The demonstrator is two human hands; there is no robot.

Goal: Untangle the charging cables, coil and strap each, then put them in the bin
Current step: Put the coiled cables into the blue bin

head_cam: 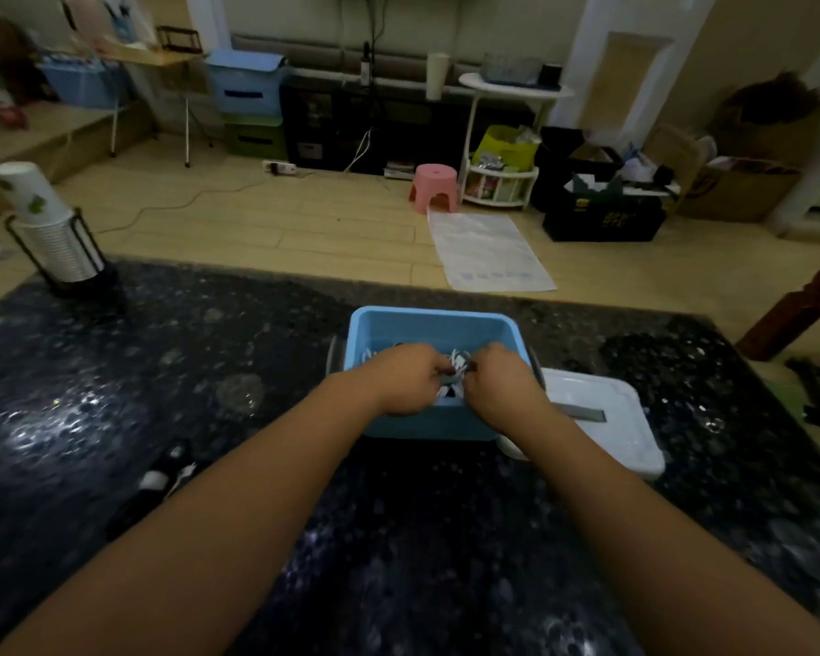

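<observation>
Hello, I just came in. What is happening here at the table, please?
A person is working at a dark table, seen from their own head camera. Both hands, the left hand and the right hand, hold a small bundle of white cable over the near edge of an open blue bin. It looks like they are strapping it or about to drop it in. The white lid lies beside the bin on the right.
</observation>
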